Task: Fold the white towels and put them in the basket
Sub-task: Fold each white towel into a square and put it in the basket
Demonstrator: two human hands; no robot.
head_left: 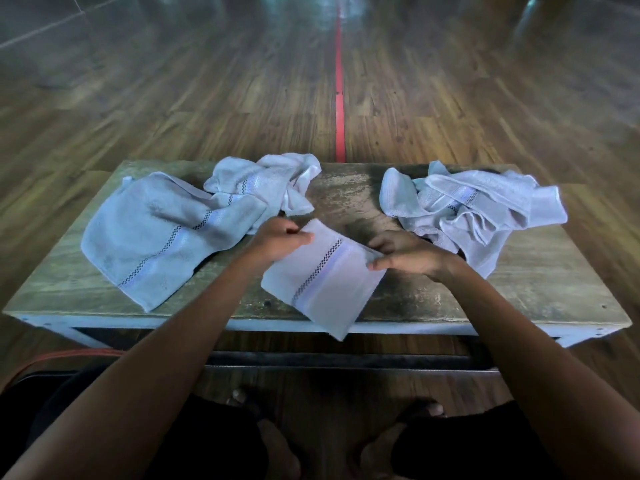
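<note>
At table [519, 296] centre, near edge: folded white towel [322, 275] held by its far corners, its near end hanging over the edge. Left hand [280, 242] and right hand [403, 258] both have fingers closed, pinching the cloth. Judged light, limp, non-slip terry; grip at hems and corners. Unfolded towels lie left [152, 237] and crumpled right [471, 206]. Basket not in view.

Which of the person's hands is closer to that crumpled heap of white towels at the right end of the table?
Right. The right hand sits just beside the crumpled heap of white towels; the left hand is farther off, across the folded white towel both grip.
</note>
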